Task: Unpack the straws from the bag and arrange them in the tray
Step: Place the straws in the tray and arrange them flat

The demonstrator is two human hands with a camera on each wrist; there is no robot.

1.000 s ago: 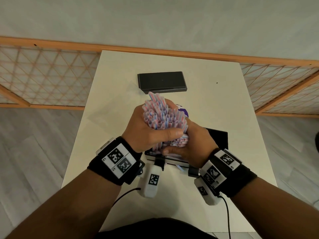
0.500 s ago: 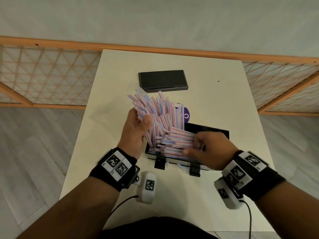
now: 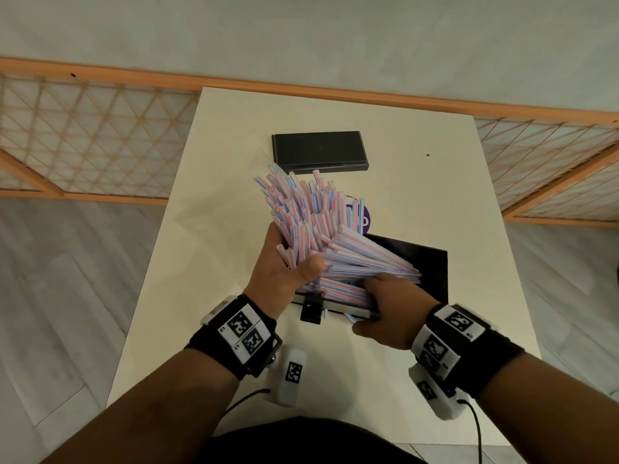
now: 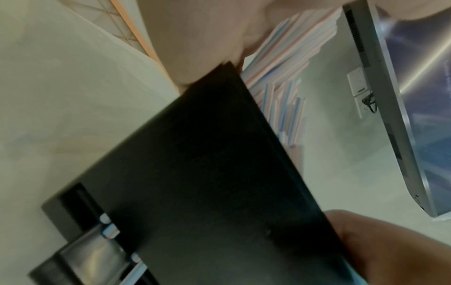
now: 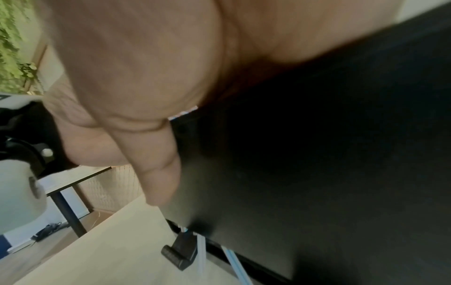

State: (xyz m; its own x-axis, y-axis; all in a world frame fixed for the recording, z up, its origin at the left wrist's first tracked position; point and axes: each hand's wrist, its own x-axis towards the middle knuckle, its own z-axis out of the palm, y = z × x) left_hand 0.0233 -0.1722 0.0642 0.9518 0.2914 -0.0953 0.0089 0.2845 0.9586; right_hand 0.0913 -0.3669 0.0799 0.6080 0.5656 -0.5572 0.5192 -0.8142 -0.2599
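Straws, pink-and-blue striped paper [image 3: 311, 212], fan upright from my gripping left hand [image 3: 278, 279]; my right hand [image 3: 390, 304] presses fallen ones lengthwise into the black rectangular tray [image 3: 432, 266], fingers hidden.

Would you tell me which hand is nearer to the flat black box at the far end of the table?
Left. The left hand grips the straws just short of the black box; the right hand sits nearer the person, at the tray.

This looks like an indoor recording or test room rather than a home: a plain cream counter [image 3: 418, 209] stands against a bare pale wall [image 3: 301, 35], fenced by orange-framed mesh panels [image 3: 90, 142], over grey plank flooring [image 3: 60, 269]. A large monitor [image 4: 402, 96] shows in the left wrist view.
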